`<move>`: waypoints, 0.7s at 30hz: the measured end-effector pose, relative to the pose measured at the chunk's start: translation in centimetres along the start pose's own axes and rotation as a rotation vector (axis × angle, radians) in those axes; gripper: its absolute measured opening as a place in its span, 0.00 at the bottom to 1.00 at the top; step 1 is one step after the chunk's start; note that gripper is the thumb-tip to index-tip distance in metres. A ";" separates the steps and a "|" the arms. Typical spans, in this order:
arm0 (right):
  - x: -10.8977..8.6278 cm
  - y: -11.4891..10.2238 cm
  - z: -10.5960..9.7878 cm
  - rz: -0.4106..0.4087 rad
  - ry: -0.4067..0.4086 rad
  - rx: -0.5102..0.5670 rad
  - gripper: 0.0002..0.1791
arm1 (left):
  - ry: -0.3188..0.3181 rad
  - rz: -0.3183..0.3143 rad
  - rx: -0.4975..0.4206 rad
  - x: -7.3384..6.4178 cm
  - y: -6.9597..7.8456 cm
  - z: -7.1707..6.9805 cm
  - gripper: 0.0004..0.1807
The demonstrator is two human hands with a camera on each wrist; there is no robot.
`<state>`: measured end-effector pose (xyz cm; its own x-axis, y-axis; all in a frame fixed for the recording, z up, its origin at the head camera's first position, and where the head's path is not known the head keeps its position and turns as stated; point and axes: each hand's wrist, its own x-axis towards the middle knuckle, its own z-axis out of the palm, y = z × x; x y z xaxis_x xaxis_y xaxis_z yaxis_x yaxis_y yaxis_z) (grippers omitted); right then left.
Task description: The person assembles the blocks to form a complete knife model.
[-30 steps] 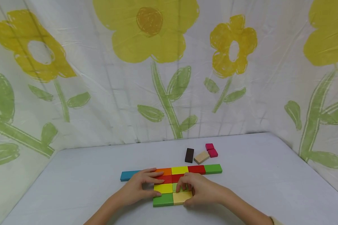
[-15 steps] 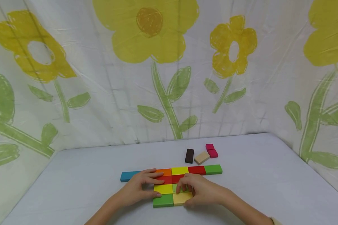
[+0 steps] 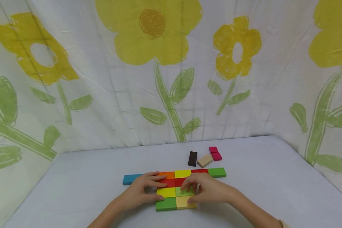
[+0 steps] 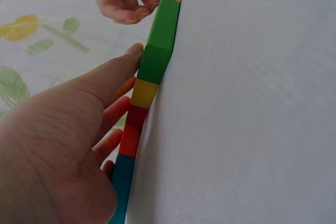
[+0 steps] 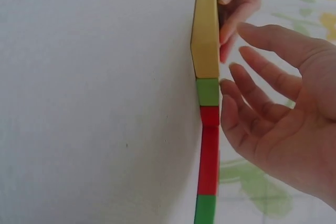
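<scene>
Right hand (image 3: 209,190) has slid slightly back and right since the earlier frames; its fingers now sit on the light green block (image 3: 185,192), and more of the tan block (image 3: 184,202) below them shows. Left hand (image 3: 143,190) hasn't shifted.

Table (image 3: 273,190) carries the block mosaic under both hands. Top row runs beyond the fingertips: blue (image 3: 131,179) at far left, then orange (image 3: 166,174), yellow (image 3: 182,173), red (image 3: 199,171), green (image 3: 217,172). Left hand lies flat, fingers straight, pressing the mosaic's left side, thumb against the dark green block (image 3: 165,204). Right hand is relaxed, fingertips pressing down, grasping nothing.

Step looks like squaring the light green and tan blocks into the grid, nearly done. Next move likely calls for a reach past the top row to the loose pieces: brown (image 3: 192,158), beige (image 3: 205,160), two pink (image 3: 215,153).
</scene>
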<state>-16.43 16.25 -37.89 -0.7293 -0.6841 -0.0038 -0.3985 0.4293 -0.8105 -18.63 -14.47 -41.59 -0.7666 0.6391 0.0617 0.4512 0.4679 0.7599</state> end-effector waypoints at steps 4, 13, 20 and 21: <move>0.1 0.4 -0.4 0.004 0.017 0.002 0.15 | 0.000 0.000 0.001 -0.1 0.1 0.0 0.23; -0.3 1.0 -2.2 -0.024 0.083 -0.010 0.13 | 0.008 0.013 0.009 -0.2 0.4 -0.1 0.24; -0.5 1.2 -3.8 0.015 0.187 -0.088 0.15 | 0.010 0.019 0.013 -0.2 0.4 0.0 0.24; -0.4 1.3 -4.1 0.018 0.194 -0.093 0.15 | 0.010 0.019 0.014 -0.2 0.4 0.0 0.24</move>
<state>-18.89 19.51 -36.55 -0.8265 -0.5536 0.1021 -0.4273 0.4989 -0.7540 -18.34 -14.44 -41.31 -0.7625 0.6416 0.0829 0.4721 0.4643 0.7493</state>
